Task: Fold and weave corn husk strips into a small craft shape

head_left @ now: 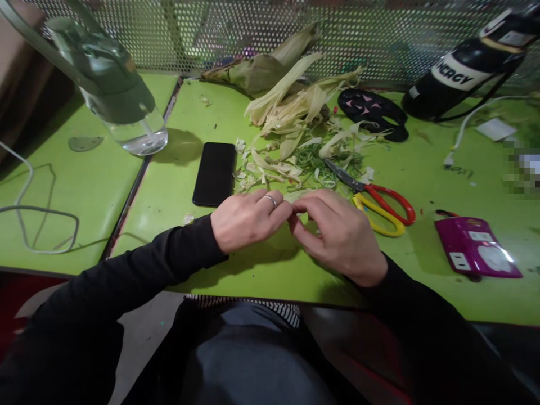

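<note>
My left hand (253,219), with a ring on one finger, is closed in a pinch near the table's front edge. Its fingertips meet those of my right hand (337,230), whose thumb and forefinger are pinched together. A pale strip of corn husk (298,195) shows just behind the touching fingers; most of it is hidden by them. Beyond the hands lies a loose heap of dried corn husk (291,118), with shredded pale and green strips (314,160) in front. Scissors (383,208) with red and yellow handles lie beside my right hand, their blades pointing into the shreds.
A black phone (214,173) lies left of the shreds. A clear bottle with a green top (122,95) stands at left, a black bottle (459,73) at back right. A purple socket block (478,247) and a black palette-shaped thing (373,112) lie right. Perforated mesh (169,39) borders the back.
</note>
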`<state>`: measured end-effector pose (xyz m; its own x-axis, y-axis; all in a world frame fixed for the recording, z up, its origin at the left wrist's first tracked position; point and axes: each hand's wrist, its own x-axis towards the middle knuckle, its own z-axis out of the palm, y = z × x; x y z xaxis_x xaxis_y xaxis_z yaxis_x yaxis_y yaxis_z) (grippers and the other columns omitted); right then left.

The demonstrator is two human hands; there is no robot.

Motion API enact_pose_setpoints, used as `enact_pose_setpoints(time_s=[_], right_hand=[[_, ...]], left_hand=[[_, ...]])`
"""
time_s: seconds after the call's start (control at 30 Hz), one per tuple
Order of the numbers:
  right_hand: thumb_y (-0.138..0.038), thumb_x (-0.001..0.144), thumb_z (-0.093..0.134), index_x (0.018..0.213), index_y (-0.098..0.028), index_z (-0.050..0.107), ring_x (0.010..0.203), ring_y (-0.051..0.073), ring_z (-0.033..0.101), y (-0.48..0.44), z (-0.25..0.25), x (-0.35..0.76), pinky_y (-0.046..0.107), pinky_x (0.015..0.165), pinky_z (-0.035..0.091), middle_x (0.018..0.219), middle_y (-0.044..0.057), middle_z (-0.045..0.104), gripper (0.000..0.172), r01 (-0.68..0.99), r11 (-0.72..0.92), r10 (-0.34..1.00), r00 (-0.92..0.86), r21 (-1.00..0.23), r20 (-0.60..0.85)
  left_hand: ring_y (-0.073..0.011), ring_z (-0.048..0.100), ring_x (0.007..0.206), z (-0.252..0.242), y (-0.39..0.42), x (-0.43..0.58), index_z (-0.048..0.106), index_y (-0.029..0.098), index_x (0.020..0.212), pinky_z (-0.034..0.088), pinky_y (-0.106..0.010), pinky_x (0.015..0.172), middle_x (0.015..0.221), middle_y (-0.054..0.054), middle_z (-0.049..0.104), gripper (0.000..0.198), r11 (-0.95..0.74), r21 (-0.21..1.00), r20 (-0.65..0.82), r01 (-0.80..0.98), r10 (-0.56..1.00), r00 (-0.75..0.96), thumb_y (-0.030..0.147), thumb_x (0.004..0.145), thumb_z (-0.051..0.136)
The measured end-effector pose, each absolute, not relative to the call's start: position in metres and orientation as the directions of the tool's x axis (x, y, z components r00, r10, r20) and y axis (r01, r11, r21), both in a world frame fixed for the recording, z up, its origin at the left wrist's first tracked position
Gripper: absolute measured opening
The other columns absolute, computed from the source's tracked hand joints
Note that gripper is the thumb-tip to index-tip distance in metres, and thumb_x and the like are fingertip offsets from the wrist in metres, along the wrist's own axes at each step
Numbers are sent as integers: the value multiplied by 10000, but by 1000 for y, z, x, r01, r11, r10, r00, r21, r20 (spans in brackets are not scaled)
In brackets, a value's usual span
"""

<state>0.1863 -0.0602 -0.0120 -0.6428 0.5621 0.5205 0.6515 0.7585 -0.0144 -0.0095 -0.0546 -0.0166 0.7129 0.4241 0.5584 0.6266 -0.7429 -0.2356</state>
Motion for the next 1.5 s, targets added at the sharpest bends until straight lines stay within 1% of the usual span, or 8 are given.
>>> enact_pose_setpoints(time_s=[0.07, 0.13, 0.33, 0.73, 1.0, 1.23, 1.37, 1.5], right_hand=[[-174, 893, 539, 847, -149, 593, 731, 194, 608, -60, -13, 186, 314, 647, 508, 791, 79, 651, 75, 657, 751, 592, -626, -65, 507], [-184, 899, 534, 847, -149, 590, 728, 195, 605, -61, -16, 187, 314, 651, 506, 788, 79, 645, 84, 667, 743, 595, -624, -51, 506], [-178, 875, 578, 891, -122, 611, 756, 212, 600, -65, -21, 186, 316, 682, 493, 817, 101, 659, 66, 691, 707, 529, -657, 148, 537], [-183, 864, 629, 864, -151, 633, 686, 173, 547, -70, -21, 185, 295, 597, 415, 770, 53, 680, 33, 710, 633, 453, -664, 309, 595], [-194, 869, 609, 809, -166, 630, 699, 161, 560, -70, -23, 185, 269, 637, 430, 762, 46, 668, 70, 725, 630, 478, -644, 278, 598], [-171, 859, 604, 826, -154, 634, 706, 176, 606, -67, -22, 187, 286, 635, 466, 774, 66, 675, 48, 739, 656, 528, -592, 150, 609], [-181, 893, 562, 853, -169, 641, 738, 187, 626, -66, -16, 188, 300, 662, 494, 805, 67, 683, 89, 713, 701, 577, -584, 20, 571], [-183, 897, 565, 913, -154, 658, 759, 212, 621, -67, -12, 189, 333, 620, 466, 848, 88, 697, 99, 694, 706, 528, -647, 140, 550]], left_hand=[[-133, 591, 605, -17, -55, -9, 579, 151, 867, 374, -270, 496, 734, -9, 667, 196, -738, -277, 570, 615, 389, 724, 121, 965, 413], [-135, 586, 603, -19, -54, -9, 599, 145, 883, 384, -279, 519, 757, -8, 690, 185, -729, -311, 588, 610, 356, 726, 128, 963, 434], [-133, 583, 607, -22, -50, -10, 644, 132, 909, 378, -293, 540, 783, -18, 714, 200, -719, -353, 619, 599, 301, 725, 133, 964, 452], [-138, 582, 600, -21, -49, -10, 663, 132, 862, 365, -304, 535, 747, -18, 709, 204, -716, -356, 637, 600, 284, 717, 130, 952, 480], [-139, 633, 645, -22, -49, -11, 662, 131, 911, 422, -293, 562, 849, -29, 742, 211, -729, -318, 621, 606, 323, 714, 136, 965, 458], [-120, 685, 797, -28, -50, -12, 602, 123, 1116, 520, -232, 658, 1077, -74, 719, 247, -809, -93, 529, 581, 454, 717, 135, 988, 390], [-117, 669, 723, -25, -51, -11, 609, 133, 1048, 498, -218, 592, 916, -43, 714, 199, -792, -77, 516, 606, 489, 704, 162, 983, 423], [-120, 637, 655, -20, -54, -11, 607, 125, 998, 463, -235, 553, 807, -35, 685, 239, -757, -186, 542, 627, 453, 708, 134, 995, 369]])
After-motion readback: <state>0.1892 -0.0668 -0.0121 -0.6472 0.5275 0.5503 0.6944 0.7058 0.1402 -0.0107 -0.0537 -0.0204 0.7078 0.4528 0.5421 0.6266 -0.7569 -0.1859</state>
